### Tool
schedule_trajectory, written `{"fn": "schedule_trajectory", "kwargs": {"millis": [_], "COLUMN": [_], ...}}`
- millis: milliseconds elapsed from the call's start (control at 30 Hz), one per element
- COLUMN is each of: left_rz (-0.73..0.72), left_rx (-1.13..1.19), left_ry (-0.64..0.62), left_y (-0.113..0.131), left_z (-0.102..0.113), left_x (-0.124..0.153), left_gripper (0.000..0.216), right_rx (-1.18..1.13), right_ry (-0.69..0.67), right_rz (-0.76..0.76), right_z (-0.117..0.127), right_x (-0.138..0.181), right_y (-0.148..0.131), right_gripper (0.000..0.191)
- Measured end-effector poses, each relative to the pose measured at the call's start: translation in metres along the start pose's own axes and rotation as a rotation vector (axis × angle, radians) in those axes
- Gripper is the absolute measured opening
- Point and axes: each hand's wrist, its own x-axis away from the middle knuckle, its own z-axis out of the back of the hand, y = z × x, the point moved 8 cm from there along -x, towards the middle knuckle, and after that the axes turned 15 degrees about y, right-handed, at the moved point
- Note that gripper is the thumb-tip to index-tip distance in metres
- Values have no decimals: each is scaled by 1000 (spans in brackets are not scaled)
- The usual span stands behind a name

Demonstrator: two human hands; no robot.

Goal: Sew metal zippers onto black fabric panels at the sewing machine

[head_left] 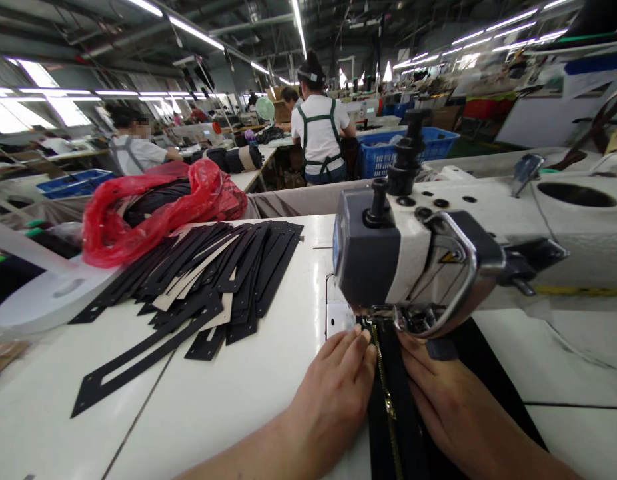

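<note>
Gold-toothed zipper (pixel 383 377) under a sewing machine (pixel 371 247), a hand to each side

The zipper runs lengthwise on flat black material, its metal teeth in a narrow line below the machine's smooth grey-and-white head. The left hand (pixel 341 380) lies palm down on the material just left of the teeth, its grip unclosed, fingers straight and together. The right hand (pixel 441 383) rests at the other side; its fingertips are hidden by the machine, so I cannot tell whether its grip is closed. A wider black panel (pixel 493 360) spreads beneath the right forearm.

On the smooth white table (pixel 238 407), to the left, lie flat, matte black slotted strips (pixel 91 390), long and rectangular, with small holes at their ends. Several show pale undersides. Beyond them sits a crinkled, glossy red plastic bag (pixel 103 233).

Counted: one zipper, one slider (pixel 390 408), one bag, two blue plastic crates (pixel 383 160) behind; the strips overlap too much to number.
</note>
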Motion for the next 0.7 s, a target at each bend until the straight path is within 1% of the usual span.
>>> {"fn": "schedule_trajectory", "kwargs": {"millis": [333, 433, 700], "left_rz": [21, 36, 9], "left_rx": [16, 22, 50], "left_ry": [13, -6, -34], "left_y": [1, 0, -2], "left_z": [1, 0, -4], "left_x": [-3, -3, -4], "left_gripper": [31, 30, 30], "right_rx": [-5, -10, -31], "right_ry": [-46, -53, 24], "right_rz": [0, -3, -21], "right_z": [-4, -6, 4], "right_x": [2, 2, -5], "right_y": [4, 5, 1], "right_gripper": [51, 51, 48]}}
